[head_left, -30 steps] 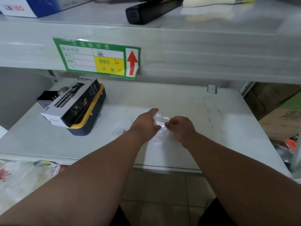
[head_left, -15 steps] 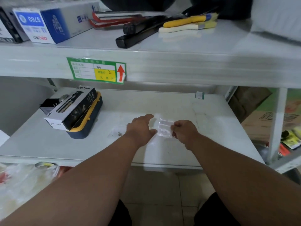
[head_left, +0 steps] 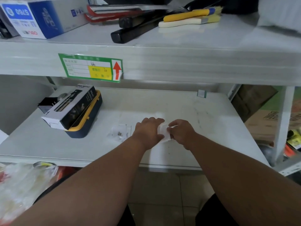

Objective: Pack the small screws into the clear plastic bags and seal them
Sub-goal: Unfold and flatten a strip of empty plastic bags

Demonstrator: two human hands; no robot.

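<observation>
While both hands point(head_left: 149, 130) point(head_left: 182, 132) pinch a clear bag point(head_left: 163, 132), their grip hides its contents.

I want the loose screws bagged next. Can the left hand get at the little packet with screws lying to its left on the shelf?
Probably yes. The packet with screws lies just beside the left hand with bare shelf between, but that hand is holding a clear bag together with the right hand.

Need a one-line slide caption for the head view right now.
Both hands, left hand and right hand, pinch a clear plastic bag on the shelf; another bag with screws lies left.
</observation>
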